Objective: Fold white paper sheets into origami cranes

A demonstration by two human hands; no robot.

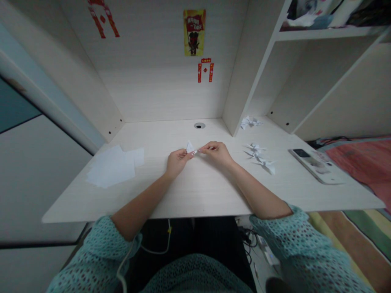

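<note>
A small piece of folded white paper (190,146) is held between my two hands, just above the middle of the desk. One pointed flap of it stands up behind the fingers of my left hand (178,160), which pinches its left part. My right hand (217,151) pinches a narrow end on the right side with thumb and forefinger. The fingers cover much of the paper, so its full shape is hidden. Right of my right hand lie several folded paper cranes (258,156). Loose white paper sheets (111,167) lie overlapping on the left of the desk.
More folded white paper pieces (250,122) sit behind the upright divider (259,69). A phone-like white slab (316,166) lies at the right on the desk (195,195). A round cable hole (199,126) is near the back panel. Below the desk are cables (252,240).
</note>
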